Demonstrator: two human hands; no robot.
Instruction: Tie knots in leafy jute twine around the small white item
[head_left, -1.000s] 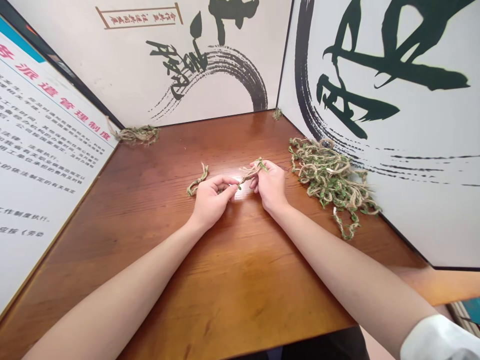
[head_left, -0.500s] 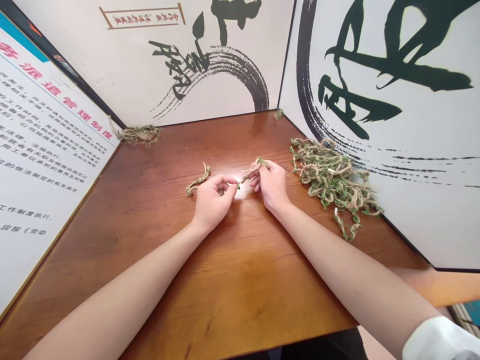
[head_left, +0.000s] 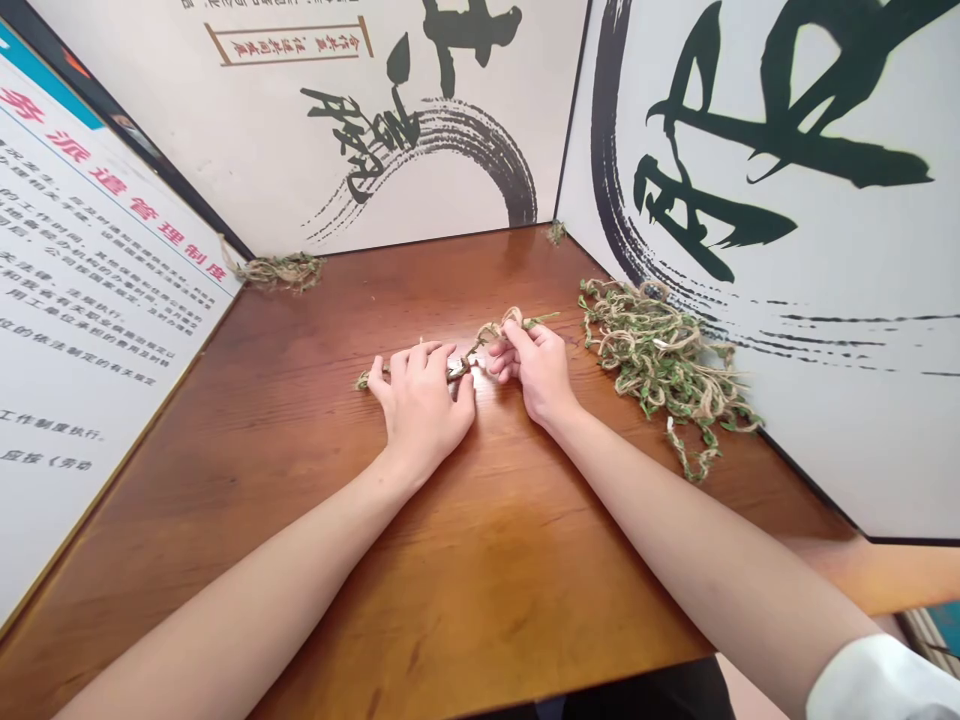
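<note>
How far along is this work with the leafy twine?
Seemingly done: a small bundle of leafy twine sits in the far left corner. In hand: one strand, pressed to the wooden table by the left hand and pinched by the right hand. Seemingly left: a large tangled heap on the right.

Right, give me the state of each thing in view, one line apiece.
Leafy twine strand: stretched across the table between both hands, curled near the right hand.
Left hand: palm down, fingers spread over the strand.
Right hand: fingers pinching the strand.
Twine pile: loose heap against the right panel.
Twine bundle: lying in the far left corner.
Twine tuft: lying in the far corner.
</note>
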